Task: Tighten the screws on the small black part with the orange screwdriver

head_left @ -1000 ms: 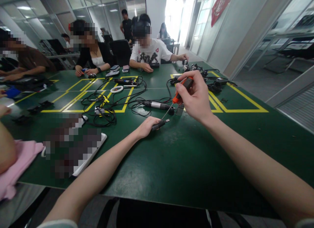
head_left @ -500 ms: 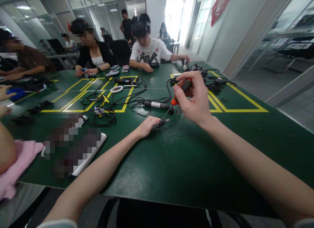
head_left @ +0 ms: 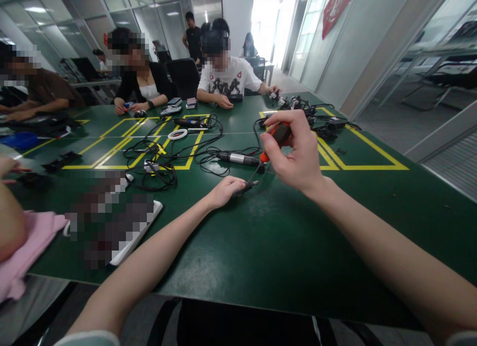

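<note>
My right hand (head_left: 296, 149) is closed around the orange and black handle of a screwdriver (head_left: 265, 156). Its thin shaft slants down to the left, and the tip is at or very near a black plug (head_left: 246, 188). My left hand (head_left: 226, 191) grips that plug low over the green table, with the plug's metal end pointing right. The fingers hide part of the plug, so I cannot tell whether the screwdriver tip sits in it. Just behind lies a black tool with a silver band (head_left: 240, 158), its cable coiled to the left.
Black cables (head_left: 164, 179) and a white ring (head_left: 177, 134) lie on the green table (head_left: 261, 266) among yellow tape outlines. More cables (head_left: 328, 129) are heaped at the back right. Two blurred-out phones or panels (head_left: 137, 239) lie left. Co-workers (head_left: 223, 80) sit across the table; another person's arm (head_left: 9, 207) is at left.
My right hand and the screwdriver have shifted very slightly; my left hand stays on the plug. Across the table, a co-worker's hand has moved left. The neighbour's hand at left has moved lower.
</note>
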Demonstrator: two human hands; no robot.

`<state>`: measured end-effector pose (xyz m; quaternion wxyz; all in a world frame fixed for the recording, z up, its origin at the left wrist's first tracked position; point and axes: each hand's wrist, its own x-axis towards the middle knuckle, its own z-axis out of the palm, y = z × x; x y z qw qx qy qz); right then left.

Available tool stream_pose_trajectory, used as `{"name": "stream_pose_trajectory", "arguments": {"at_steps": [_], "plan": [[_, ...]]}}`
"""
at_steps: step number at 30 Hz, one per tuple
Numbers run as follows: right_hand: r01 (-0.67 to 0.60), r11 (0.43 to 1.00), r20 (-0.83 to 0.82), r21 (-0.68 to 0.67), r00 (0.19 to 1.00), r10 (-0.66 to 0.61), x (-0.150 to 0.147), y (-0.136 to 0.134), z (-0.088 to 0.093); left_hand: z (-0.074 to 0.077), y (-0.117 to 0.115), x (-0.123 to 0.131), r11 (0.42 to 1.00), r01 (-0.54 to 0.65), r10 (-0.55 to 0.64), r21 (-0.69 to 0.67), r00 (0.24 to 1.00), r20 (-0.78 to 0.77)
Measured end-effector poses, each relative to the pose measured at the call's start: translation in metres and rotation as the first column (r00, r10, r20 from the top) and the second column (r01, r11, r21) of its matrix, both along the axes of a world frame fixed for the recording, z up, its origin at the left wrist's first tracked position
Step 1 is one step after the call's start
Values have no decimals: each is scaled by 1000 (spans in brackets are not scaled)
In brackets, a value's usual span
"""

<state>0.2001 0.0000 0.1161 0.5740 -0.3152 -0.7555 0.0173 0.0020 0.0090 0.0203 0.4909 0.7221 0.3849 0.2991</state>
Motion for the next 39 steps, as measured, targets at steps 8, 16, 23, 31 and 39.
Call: {"name": "stream_pose_trajectory", "arguments": {"at_steps": [8, 16, 23, 31, 39], "plan": [[-12, 1000, 6, -5, 1000, 12, 1, 1, 0, -2, 1, 0, 1000, 6, -5, 24, 999, -36], [-11, 1000, -11, 8, 1000, 11, 1, 2, -1, -3, 2, 0, 999, 21, -19, 39, 999, -41], [-2, 1000, -1, 24, 1000, 2, 1, 2, -1, -2, 1, 0, 999, 25, -23, 47, 998, -52], [42, 999, 3, -4, 999, -42, 5, 6, -1, -4, 2, 1, 996, -36, 43, 86, 996, -76], [52, 998, 18, -21, 999, -51, 13, 14, -2, -13, 4, -3, 987, -118, 127, 108, 988, -86]]}}
